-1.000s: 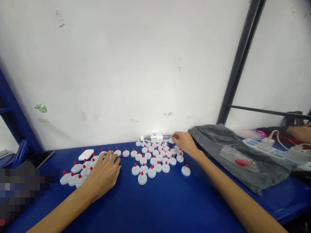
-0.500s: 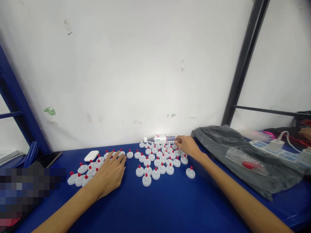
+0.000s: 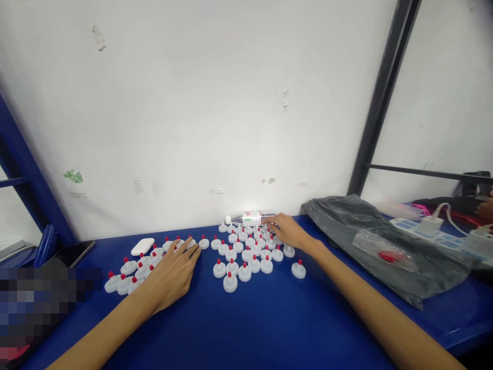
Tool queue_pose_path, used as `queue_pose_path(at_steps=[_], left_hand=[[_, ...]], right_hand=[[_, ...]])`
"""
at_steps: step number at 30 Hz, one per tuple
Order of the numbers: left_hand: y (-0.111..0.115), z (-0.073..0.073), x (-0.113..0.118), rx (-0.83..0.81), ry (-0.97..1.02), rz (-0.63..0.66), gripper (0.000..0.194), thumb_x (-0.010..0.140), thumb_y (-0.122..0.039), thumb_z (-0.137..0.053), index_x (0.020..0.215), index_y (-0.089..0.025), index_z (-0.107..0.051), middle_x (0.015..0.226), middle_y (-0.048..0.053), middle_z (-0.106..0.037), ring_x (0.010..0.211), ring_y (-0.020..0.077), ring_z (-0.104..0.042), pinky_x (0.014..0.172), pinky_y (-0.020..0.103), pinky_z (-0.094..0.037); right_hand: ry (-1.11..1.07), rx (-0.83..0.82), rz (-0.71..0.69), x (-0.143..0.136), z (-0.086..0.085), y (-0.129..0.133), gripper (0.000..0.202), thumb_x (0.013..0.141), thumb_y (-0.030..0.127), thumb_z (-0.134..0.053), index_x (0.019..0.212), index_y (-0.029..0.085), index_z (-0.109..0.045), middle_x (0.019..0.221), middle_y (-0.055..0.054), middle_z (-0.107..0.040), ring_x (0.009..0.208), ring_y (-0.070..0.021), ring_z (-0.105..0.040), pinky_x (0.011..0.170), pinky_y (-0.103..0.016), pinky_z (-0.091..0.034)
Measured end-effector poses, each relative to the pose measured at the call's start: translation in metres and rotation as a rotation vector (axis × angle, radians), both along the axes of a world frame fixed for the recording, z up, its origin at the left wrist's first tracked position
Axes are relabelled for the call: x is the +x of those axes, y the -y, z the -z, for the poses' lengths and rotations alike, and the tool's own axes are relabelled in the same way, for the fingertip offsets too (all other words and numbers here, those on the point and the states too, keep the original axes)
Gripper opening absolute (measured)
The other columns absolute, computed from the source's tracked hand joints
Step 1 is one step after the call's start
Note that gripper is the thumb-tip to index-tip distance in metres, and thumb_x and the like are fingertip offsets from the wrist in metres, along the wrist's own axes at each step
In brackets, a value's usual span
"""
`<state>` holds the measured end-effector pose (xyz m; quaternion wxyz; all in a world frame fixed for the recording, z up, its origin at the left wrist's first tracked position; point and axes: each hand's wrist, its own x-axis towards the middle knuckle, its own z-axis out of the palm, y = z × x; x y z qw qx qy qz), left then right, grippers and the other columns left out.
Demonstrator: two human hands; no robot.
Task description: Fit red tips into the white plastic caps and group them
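Observation:
Several white round caps with red tips (image 3: 230, 282) stand on the blue table (image 3: 231, 329), one group in the middle and another at the left. My left hand (image 3: 175, 272) lies over the right side of the left group, fingers spread and holding nothing. My right hand (image 3: 283, 228) reaches to the back of the middle group, fingers bent down among the caps beside a clear bottle (image 3: 251, 218). What its fingertips touch is too small to make out. The bottle lies on its side against the wall.
A white case (image 3: 142, 247) lies behind the left caps, near a dark phone (image 3: 81, 252). On the right are a grey plastic bag (image 3: 385, 277), a clear packet with red pieces (image 3: 385, 252) and a power strip (image 3: 416, 231). Metal posts rise at both sides.
My right hand has moved a little left along the bottle, over the back caps. My left hand stays in the same place. The whole view has shifted slightly.

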<state>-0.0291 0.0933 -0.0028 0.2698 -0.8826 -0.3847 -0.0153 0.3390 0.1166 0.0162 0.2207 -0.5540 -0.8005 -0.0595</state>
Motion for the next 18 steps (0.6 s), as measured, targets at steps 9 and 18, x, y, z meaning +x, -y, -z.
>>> queue_pose_path(at_steps=[9,18], left_hand=[[0.003,-0.004,0.002,0.012,0.056,0.057,0.038,0.09,-0.009,-0.048,0.122,-0.012,-0.067,0.126,0.015,-0.066,0.127,0.0352,-0.051,0.109,0.053,-0.032],[0.008,-0.009,0.007,0.0,0.066,0.179,0.04,0.081,0.005,-0.054,0.108,-0.02,-0.07,0.107,0.008,-0.069,0.109,0.0286,-0.057,0.1,0.047,-0.039]], right_hand=[[0.0,0.019,0.002,0.001,0.0,-0.001,0.033,0.097,0.022,-0.045,0.116,0.022,-0.071,0.11,-0.008,-0.074,0.108,-0.0248,-0.062,0.093,-0.036,-0.045],[-0.185,0.248,-0.01,-0.016,-0.019,0.015,0.024,0.096,0.035,-0.055,0.113,0.02,-0.064,0.11,-0.008,-0.069,0.101,-0.0227,-0.064,0.092,-0.037,-0.048]])
